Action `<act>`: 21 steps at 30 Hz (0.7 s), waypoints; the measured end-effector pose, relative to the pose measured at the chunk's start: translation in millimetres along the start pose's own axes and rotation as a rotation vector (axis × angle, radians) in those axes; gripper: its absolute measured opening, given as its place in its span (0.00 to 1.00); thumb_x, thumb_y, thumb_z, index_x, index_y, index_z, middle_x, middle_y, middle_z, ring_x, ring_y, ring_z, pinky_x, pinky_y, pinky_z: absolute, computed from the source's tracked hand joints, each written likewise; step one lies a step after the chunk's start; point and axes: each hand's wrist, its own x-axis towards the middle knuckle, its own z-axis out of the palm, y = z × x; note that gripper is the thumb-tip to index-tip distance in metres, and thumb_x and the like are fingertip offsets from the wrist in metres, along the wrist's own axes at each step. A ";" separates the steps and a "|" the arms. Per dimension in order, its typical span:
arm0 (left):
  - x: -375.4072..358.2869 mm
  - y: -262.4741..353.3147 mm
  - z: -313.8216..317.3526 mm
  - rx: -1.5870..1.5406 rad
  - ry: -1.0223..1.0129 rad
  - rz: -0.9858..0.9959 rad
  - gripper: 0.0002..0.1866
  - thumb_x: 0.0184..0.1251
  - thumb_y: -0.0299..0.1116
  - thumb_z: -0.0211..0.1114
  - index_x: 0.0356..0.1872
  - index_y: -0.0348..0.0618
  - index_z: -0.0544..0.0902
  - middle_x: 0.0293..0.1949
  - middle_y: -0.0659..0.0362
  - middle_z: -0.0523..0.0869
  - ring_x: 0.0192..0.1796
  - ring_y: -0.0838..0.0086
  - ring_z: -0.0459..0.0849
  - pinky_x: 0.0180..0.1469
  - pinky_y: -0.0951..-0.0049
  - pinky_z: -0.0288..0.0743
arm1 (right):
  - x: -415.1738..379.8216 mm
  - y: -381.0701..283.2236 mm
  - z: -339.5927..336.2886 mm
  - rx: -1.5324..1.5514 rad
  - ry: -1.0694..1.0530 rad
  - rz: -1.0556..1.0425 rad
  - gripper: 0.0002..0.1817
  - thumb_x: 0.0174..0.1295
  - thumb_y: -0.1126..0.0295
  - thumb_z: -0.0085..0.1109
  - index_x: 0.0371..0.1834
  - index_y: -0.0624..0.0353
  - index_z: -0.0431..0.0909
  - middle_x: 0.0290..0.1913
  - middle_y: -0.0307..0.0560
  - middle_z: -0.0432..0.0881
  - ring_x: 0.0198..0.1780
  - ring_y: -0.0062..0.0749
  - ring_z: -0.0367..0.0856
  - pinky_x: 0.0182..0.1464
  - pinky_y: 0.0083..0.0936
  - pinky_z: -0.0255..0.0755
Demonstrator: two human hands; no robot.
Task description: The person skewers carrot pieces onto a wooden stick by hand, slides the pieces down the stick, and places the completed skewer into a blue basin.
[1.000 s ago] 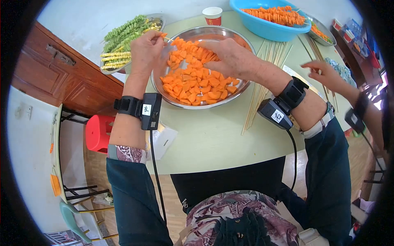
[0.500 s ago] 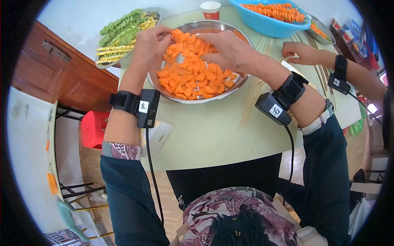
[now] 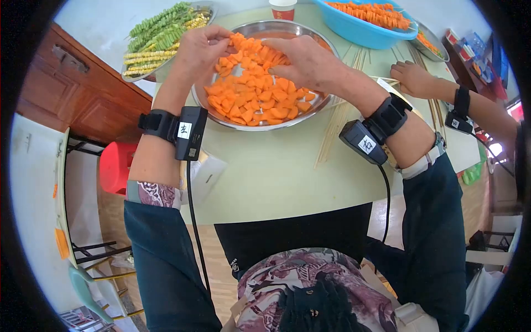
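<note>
A wide steel bowl (image 3: 199,99) holds a heap of sliced carrot (image 3: 260,102). Over its far side, a packed row of carrot slices (image 3: 255,51) stretches between my two hands. My left hand (image 3: 200,52) pinches a carrot slice at the left end of this row, thumb and fingers together. My right hand (image 3: 307,63) is curled over the right end, its thumb and fingers on either side of the slices. Any stick through the row is hidden by the slices and my fingers.
Skewered green and yellow vegetables (image 3: 160,41) lie on a tray at the left. A blue basin (image 3: 354,34) of carrot skewers stands at the back right, near a paper cup (image 3: 283,9). Bamboo sticks (image 3: 334,130) lie right of the bowl. A co-worker's hand (image 3: 412,77) rests beyond them.
My left hand has shifted slightly at the row's left end; my right hand stays around the right end. The co-worker's hand has moved a little and flattened. The whole view has shifted slightly.
</note>
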 end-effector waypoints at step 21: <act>-7.8 -6.4 15.8 0.392 -0.435 -0.030 0.09 0.47 0.23 0.66 0.32 0.34 0.81 0.23 0.59 0.81 0.24 0.77 0.79 0.25 0.77 0.72 | 5.1 14.1 4.1 -0.056 0.059 0.100 0.22 0.50 0.67 0.58 0.50 0.62 0.73 0.40 0.59 0.80 0.42 0.50 0.78 0.46 0.37 0.73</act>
